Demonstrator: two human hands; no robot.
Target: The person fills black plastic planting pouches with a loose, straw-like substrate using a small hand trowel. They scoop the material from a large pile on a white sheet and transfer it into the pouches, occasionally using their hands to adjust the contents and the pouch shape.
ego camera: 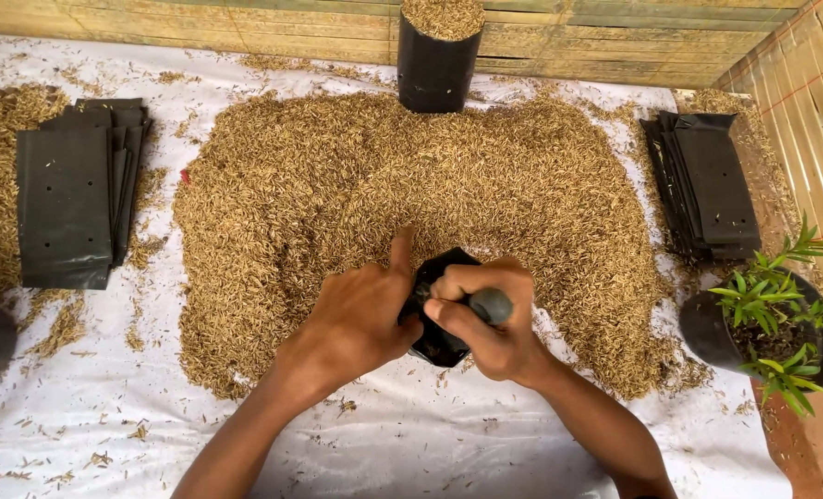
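Left hand [360, 319] grips the rim of a small black grow bag [439, 305], pinching it open at the near edge of the husk heap [411, 212] so fill sits right beside the mouth. Right hand [485, 323] is closed around a dark-handled tool [491, 304] over the bag mouth. Flat bag stacks [69, 203] lie either side; one filled bag [437, 51] stands upright at the back, a potted seedling [776, 323] to the right.
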